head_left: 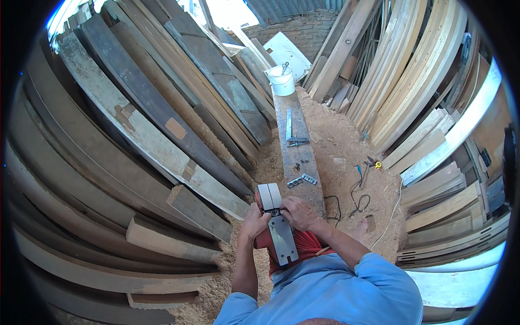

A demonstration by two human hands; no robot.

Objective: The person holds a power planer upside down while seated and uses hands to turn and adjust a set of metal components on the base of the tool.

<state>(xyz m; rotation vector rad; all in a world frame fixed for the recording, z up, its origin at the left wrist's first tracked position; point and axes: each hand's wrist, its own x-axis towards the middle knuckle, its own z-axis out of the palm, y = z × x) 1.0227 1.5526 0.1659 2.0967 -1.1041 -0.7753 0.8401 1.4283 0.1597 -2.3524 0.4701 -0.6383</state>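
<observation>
An electric planer (283, 238) lies sole up across my lap, its metal base plates facing me and its red body showing at the sides. My left hand (254, 221) is closed on its left side, with the thumb at the dark gap between the two plates. On the opposite side, my right hand (298, 213) has its fingers curled against the planer at that same gap. Whether a small part is pinched in the right fingers is hidden. Just beyond the planer, small metal parts (302, 180) and some dark bits (300, 164) lie on a wooden plank bench (290, 154).
Farther along the plank are a metal square (291, 127) and a white bucket (282, 82) holding scissors. A black cord (357, 201) and a yellow-and-black tool (377, 164) lie on the sawdust-covered floor at right. Boards (179, 130) lean on both sides.
</observation>
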